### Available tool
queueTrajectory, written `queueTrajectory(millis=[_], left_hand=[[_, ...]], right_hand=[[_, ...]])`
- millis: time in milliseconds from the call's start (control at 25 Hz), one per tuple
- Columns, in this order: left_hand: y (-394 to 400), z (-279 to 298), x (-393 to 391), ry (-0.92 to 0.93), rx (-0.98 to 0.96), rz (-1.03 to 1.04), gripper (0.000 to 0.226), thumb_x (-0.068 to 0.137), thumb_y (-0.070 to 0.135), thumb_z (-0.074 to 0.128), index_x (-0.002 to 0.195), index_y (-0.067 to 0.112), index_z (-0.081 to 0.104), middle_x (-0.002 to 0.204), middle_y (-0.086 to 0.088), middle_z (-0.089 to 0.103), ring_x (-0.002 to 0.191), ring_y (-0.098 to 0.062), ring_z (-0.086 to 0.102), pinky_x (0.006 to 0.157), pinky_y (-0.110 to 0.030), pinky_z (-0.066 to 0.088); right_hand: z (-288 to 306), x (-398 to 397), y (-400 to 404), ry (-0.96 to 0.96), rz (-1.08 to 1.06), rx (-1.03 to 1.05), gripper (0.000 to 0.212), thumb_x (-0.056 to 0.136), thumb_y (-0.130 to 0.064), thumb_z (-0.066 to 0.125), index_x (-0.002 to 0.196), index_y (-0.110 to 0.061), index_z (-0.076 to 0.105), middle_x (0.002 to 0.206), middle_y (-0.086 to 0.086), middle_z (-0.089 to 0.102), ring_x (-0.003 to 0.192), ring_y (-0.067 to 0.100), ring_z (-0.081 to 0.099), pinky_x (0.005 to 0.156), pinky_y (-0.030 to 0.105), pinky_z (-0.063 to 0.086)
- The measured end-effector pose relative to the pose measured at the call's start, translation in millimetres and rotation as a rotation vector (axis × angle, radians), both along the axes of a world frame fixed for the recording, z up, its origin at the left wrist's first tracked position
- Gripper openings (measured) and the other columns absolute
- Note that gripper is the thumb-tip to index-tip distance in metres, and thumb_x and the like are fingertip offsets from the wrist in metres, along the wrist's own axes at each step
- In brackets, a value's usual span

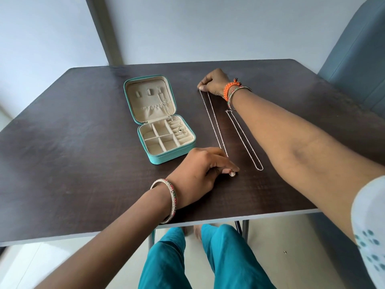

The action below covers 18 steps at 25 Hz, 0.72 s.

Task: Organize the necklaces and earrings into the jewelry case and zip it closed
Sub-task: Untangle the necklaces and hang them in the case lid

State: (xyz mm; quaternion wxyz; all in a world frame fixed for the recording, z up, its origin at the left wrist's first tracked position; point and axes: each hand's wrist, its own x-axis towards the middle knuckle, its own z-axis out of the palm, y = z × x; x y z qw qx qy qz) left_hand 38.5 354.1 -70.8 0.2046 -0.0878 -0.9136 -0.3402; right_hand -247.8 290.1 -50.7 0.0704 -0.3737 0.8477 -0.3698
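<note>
A teal jewelry case (168, 158) lies open on the dark table (83, 142), its beige lid raised at the back. One thin chain (165, 108) hangs from a lid hook, and small earrings (180, 131) sit in the ring rolls on the right. A long silver necklace (214, 124) lies stretched out to the right of the case. My right hand (214, 82) pinches its far end. My left hand (200, 170) pinches its round pendant (232, 174) at the near end. A second silver necklace (244, 140) lies loose further right, partly under my right forearm.
The table's near edge (208, 221) runs just behind my left wrist. A blue-grey chair (358, 65) stands at the far right corner. A wall with a grey post (104, 30) rises behind the table. My knees in teal trousers (187, 257) show below the edge.
</note>
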Motion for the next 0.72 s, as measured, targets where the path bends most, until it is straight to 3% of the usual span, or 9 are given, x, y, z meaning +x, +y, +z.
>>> queueTrajectory(millis=[80, 200, 320, 440, 520, 640, 720], left_hand=[[-1, 0, -1, -0.007, 0.020, -0.014, 0.021, 0.086, 0.002, 0.057, 0.094, 0.009, 0.075, 0.089, -0.001, 0.069, 0.085, -0.006, 0.062, 0.079, -0.008, 0.044], [-2, 1, 0, -0.029, 0.043, -0.036, 0.019, 0.088, 0.008, 0.057, 0.097, 0.010, 0.074, 0.089, 0.000, 0.070, 0.086, -0.006, 0.063, 0.081, -0.014, 0.047], [-2, 2, -1, -0.056, 0.066, -0.009, 0.022, 0.090, 0.012, 0.056, 0.105, 0.013, 0.071, 0.088, 0.006, 0.069, 0.086, -0.003, 0.062, 0.080, -0.012, 0.045], [-5, 2, -1, -0.128, 0.197, 0.030, 0.024, 0.091, 0.016, 0.053, 0.109, 0.016, 0.068, 0.079, 0.011, 0.065, 0.074, 0.003, 0.059, 0.075, -0.013, 0.045], [-4, 6, 2, -0.142, 0.325, 0.035, 0.024, 0.091, 0.022, 0.052, 0.108, 0.015, 0.067, 0.074, 0.009, 0.064, 0.065, 0.002, 0.055, 0.068, -0.018, 0.047], [-6, 25, 11, -0.032, 0.574, 0.051, 0.019, 0.090, 0.021, 0.052, 0.100, 0.015, 0.067, 0.068, 0.006, 0.061, 0.057, -0.008, 0.050, 0.056, -0.024, 0.044], [-19, 42, 17, 0.128, 0.676, 0.155, 0.017, 0.092, 0.018, 0.049, 0.094, 0.017, 0.066, 0.064, 0.007, 0.061, 0.055, -0.009, 0.050, 0.053, -0.022, 0.042]], right_hand=[[2, 0, 1, -0.022, 0.013, 0.024, 0.016, 0.079, -0.014, 0.073, 0.094, -0.010, 0.075, 0.100, 0.004, 0.072, 0.090, 0.006, 0.060, 0.092, 0.023, 0.047], [9, 2, 9, -0.096, 0.046, 0.037, 0.019, 0.081, -0.016, 0.072, 0.098, -0.006, 0.072, 0.096, 0.002, 0.068, 0.093, 0.007, 0.056, 0.087, 0.020, 0.042], [14, 2, 17, -0.181, 0.071, -0.012, 0.004, 0.081, -0.017, 0.072, 0.079, -0.016, 0.069, 0.083, -0.005, 0.064, 0.085, 0.005, 0.057, 0.085, 0.017, 0.044], [22, 11, 29, -0.207, 0.067, -0.082, 0.015, 0.084, -0.011, 0.066, 0.072, -0.019, 0.062, 0.072, -0.006, 0.059, 0.064, 0.002, 0.049, 0.054, 0.015, 0.041], [35, 22, 38, -0.167, 0.077, -0.132, 0.012, 0.085, -0.009, 0.062, 0.076, -0.018, 0.063, 0.071, -0.010, 0.057, 0.061, -0.001, 0.047, 0.048, 0.012, 0.036], [61, 55, 50, -0.082, 0.147, -0.231, 0.012, 0.085, -0.003, 0.058, 0.087, -0.012, 0.067, 0.068, -0.009, 0.056, 0.057, -0.007, 0.049, 0.048, 0.004, 0.034], [74, 79, 55, -0.038, 0.203, -0.271, 0.015, 0.083, -0.004, 0.059, 0.085, -0.014, 0.070, 0.071, -0.003, 0.061, 0.063, -0.001, 0.051, 0.057, 0.009, 0.038]])
